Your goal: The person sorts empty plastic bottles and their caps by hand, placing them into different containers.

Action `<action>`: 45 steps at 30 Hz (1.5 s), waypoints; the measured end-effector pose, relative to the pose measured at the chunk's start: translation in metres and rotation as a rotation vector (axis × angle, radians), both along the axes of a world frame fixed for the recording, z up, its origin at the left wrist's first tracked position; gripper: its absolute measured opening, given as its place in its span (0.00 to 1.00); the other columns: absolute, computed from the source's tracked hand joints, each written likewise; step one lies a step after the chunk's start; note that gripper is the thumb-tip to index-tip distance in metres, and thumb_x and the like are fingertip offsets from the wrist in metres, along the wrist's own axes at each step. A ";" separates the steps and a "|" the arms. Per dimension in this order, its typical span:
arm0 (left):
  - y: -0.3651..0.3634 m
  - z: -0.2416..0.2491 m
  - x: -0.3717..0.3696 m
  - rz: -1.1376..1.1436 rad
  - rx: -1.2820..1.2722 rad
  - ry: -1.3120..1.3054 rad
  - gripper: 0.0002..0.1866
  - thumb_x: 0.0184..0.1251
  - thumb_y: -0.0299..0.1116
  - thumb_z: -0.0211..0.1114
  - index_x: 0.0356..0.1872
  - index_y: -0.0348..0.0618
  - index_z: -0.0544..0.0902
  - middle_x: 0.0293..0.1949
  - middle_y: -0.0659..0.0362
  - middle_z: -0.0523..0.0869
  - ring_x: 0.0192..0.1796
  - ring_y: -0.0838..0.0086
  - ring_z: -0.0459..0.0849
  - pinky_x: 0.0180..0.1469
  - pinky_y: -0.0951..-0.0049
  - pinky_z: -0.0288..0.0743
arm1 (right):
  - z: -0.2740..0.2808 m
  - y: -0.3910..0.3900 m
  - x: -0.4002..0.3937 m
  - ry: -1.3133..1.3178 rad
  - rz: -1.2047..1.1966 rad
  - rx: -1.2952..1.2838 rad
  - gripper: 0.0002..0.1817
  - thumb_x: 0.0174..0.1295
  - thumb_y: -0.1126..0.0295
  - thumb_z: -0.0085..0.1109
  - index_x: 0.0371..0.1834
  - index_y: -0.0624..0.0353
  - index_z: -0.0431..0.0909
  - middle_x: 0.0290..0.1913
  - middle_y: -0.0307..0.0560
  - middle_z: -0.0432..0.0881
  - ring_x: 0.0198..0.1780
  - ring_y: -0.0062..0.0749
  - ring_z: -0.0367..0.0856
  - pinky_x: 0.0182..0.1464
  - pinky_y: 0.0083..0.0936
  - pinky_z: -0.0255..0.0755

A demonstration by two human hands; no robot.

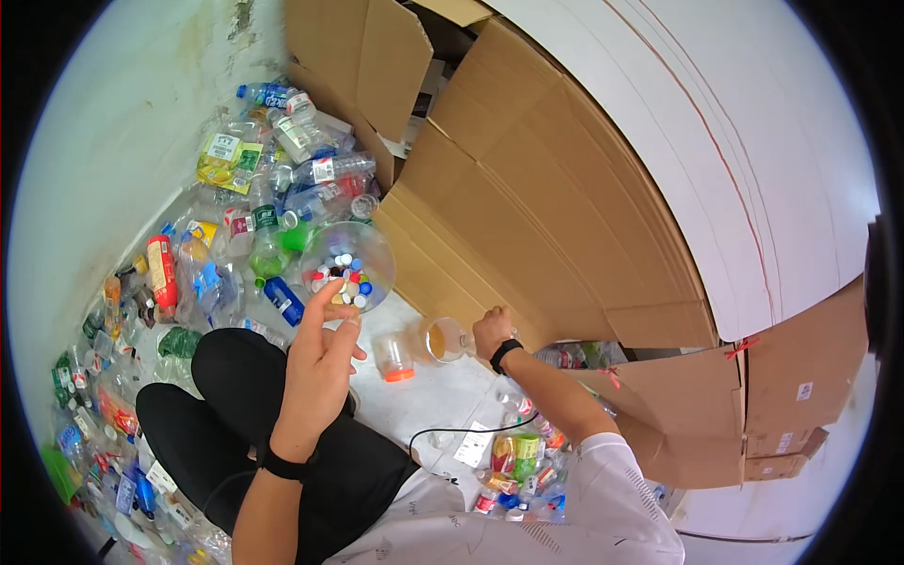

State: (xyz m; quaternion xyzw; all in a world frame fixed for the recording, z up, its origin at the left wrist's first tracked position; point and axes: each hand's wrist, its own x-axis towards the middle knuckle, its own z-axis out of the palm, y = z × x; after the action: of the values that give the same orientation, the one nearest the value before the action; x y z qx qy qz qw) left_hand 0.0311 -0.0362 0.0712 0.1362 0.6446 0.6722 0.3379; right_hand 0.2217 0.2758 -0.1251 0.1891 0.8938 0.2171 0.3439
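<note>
Our hands are apart; our right hand [494, 334] grips a clear bottle [467, 345], held just beside a tub [436, 330] with yellowish liquid in it; our left hand [318, 372] is raised near a bowl [381, 249] of mixed caps [350, 275], forefinger extended, and we cannot tell whether it pinches anything; an orange-rimmed jar [393, 356] stands between on the floor [400, 410]; heaped bottles [268, 212] lie beyond our left hand.
</note>
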 end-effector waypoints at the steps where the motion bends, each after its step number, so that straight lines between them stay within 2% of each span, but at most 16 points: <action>1: -0.002 0.000 0.000 0.001 -0.001 0.001 0.26 0.76 0.31 0.56 0.74 0.46 0.67 0.55 0.54 0.80 0.37 0.76 0.84 0.35 0.78 0.74 | 0.002 -0.001 -0.001 -0.015 0.007 0.010 0.13 0.56 0.63 0.61 0.41 0.50 0.91 0.46 0.49 0.87 0.54 0.41 0.78 0.55 0.40 0.59; 4: -0.004 0.000 0.000 0.004 0.003 -0.003 0.26 0.76 0.31 0.56 0.74 0.46 0.67 0.56 0.54 0.80 0.37 0.76 0.84 0.36 0.78 0.74 | -0.008 0.003 0.001 -0.009 -0.007 0.032 0.14 0.50 0.63 0.65 0.40 0.50 0.90 0.46 0.48 0.86 0.55 0.41 0.77 0.56 0.38 0.61; 8: -0.004 0.000 0.001 0.009 0.010 0.046 0.25 0.78 0.31 0.53 0.74 0.45 0.67 0.51 0.59 0.80 0.35 0.79 0.82 0.33 0.83 0.72 | -0.002 0.000 -0.001 -0.033 -0.024 0.022 0.14 0.50 0.62 0.65 0.40 0.50 0.90 0.46 0.48 0.86 0.55 0.40 0.77 0.56 0.39 0.60; 10: -0.006 0.001 -0.001 -0.001 0.017 -0.006 0.26 0.76 0.30 0.56 0.74 0.46 0.67 0.54 0.55 0.80 0.36 0.77 0.84 0.35 0.78 0.74 | 0.001 -0.002 -0.001 -0.052 -0.003 0.026 0.13 0.57 0.62 0.62 0.41 0.50 0.90 0.46 0.48 0.86 0.54 0.41 0.77 0.54 0.40 0.58; 19: -0.006 -0.002 0.001 -0.004 0.007 -0.001 0.26 0.76 0.30 0.56 0.73 0.47 0.67 0.53 0.56 0.79 0.36 0.77 0.84 0.34 0.79 0.73 | 0.002 -0.006 -0.002 -0.066 -0.014 0.029 0.13 0.60 0.64 0.61 0.44 0.49 0.90 0.49 0.47 0.86 0.56 0.39 0.77 0.56 0.39 0.58; 29: -0.004 -0.006 0.002 -0.003 0.010 -0.010 0.26 0.77 0.32 0.57 0.73 0.46 0.68 0.53 0.56 0.79 0.37 0.76 0.83 0.33 0.79 0.73 | -0.009 -0.005 0.000 -0.072 -0.026 0.030 0.13 0.61 0.64 0.60 0.45 0.48 0.90 0.51 0.47 0.86 0.57 0.40 0.77 0.56 0.40 0.58; 35: -0.005 -0.005 0.002 -0.004 -0.010 -0.020 0.26 0.77 0.33 0.57 0.73 0.45 0.68 0.53 0.56 0.79 0.37 0.76 0.83 0.33 0.79 0.74 | -0.003 -0.005 0.003 -0.022 -0.080 -0.023 0.14 0.56 0.65 0.62 0.45 0.50 0.90 0.51 0.49 0.85 0.57 0.42 0.77 0.58 0.42 0.59; 38: -0.007 -0.003 0.000 0.003 -0.025 -0.032 0.26 0.77 0.33 0.57 0.73 0.44 0.67 0.53 0.56 0.80 0.37 0.76 0.83 0.34 0.78 0.75 | -0.003 -0.006 0.011 0.000 -0.177 -0.089 0.16 0.53 0.64 0.63 0.45 0.52 0.90 0.52 0.50 0.85 0.59 0.44 0.77 0.61 0.43 0.61; 40: -0.010 -0.006 0.000 -0.001 -0.021 -0.032 0.26 0.77 0.32 0.57 0.73 0.44 0.67 0.53 0.56 0.80 0.37 0.75 0.84 0.36 0.76 0.76 | 0.000 -0.007 0.019 0.110 -0.373 -0.152 0.17 0.51 0.63 0.63 0.44 0.52 0.90 0.53 0.51 0.85 0.62 0.46 0.76 0.64 0.45 0.63; 41: -0.012 -0.008 0.000 0.008 -0.019 -0.024 0.26 0.77 0.32 0.57 0.73 0.44 0.67 0.53 0.56 0.80 0.37 0.75 0.84 0.36 0.76 0.76 | -0.007 -0.005 0.024 0.120 -0.437 -0.154 0.20 0.47 0.59 0.67 0.44 0.51 0.90 0.55 0.53 0.84 0.63 0.48 0.76 0.66 0.46 0.64; 45: -0.013 -0.012 -0.002 -0.003 -0.012 -0.014 0.26 0.76 0.32 0.57 0.73 0.43 0.67 0.53 0.55 0.80 0.37 0.74 0.84 0.39 0.76 0.76 | -0.007 -0.003 0.045 0.146 -0.586 -0.238 0.24 0.41 0.55 0.72 0.45 0.50 0.90 0.53 0.53 0.85 0.62 0.50 0.76 0.66 0.48 0.65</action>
State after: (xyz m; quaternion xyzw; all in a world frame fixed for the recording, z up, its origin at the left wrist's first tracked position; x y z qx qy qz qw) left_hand 0.0293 -0.0492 0.0590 0.1303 0.6458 0.6689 0.3443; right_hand 0.2666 0.2733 -0.1316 0.4117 0.8429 -0.0114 0.3463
